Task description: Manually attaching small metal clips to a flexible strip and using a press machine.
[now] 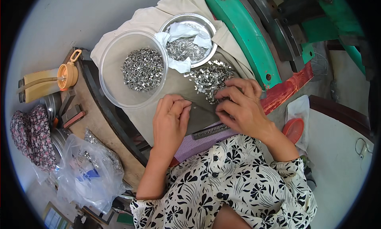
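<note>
My left hand point(170, 119) is over the cloth near the plastic tub, its thumb and fingertips pinched together. Whatever those fingertips hold, if anything, is too small to make out. To its right, my right hand point(243, 106) hovers at the near edge of a pile of small shiny metal discs point(208, 79), fingers curved and apart. Its fingertips come close to the nearest discs, and I cannot tell if they touch. A narrow dark metal strip with a row of slots point(211, 131) lies below the hands on a purple cloth point(202, 146), close to my body.
Left of the discs stands a clear round tub point(109, 84) of short metal pieces. Behind them, a steel bowl point(212, 28) holds small metal parts on white plastic. A green machine frame point(242, 34) borders the right. Bagged parts point(89, 169) and an orange container point(68, 76) sit left.
</note>
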The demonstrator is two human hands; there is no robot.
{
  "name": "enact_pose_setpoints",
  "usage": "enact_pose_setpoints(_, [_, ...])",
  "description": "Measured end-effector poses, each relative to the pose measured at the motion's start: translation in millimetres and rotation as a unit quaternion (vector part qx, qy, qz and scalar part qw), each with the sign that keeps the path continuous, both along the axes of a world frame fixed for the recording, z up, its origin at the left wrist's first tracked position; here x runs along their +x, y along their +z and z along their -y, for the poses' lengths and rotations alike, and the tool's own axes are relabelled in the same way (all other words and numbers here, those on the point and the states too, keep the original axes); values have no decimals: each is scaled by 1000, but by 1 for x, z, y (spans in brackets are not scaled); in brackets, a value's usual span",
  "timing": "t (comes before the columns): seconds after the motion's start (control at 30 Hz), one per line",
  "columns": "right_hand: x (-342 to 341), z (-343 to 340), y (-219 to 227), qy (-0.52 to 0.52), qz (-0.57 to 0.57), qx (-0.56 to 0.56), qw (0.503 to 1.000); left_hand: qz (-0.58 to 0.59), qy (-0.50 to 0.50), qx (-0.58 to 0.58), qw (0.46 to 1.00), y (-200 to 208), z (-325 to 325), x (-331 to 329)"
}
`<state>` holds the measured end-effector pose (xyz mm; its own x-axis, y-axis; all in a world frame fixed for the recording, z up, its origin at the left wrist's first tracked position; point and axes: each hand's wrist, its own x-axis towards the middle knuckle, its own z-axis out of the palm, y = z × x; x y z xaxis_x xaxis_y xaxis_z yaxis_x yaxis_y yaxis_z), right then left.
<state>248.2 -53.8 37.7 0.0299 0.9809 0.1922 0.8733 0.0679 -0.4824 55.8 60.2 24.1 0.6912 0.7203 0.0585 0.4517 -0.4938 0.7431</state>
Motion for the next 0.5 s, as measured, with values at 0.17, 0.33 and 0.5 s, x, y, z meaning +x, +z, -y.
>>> enact_pose_setpoints(0.17, [-7,27,9,17,-46,-32,998,30,31,-83,996,-3,1,-10])
enact_pose_setpoints(0.33, [-16,43,7,34,-12,-55,998,23,8,-24,999,-3,6,-11])
enact_pose_setpoints(0.5, [-23,47,6,23,60,-30,998,0,-2,40,999,-4,9,1])
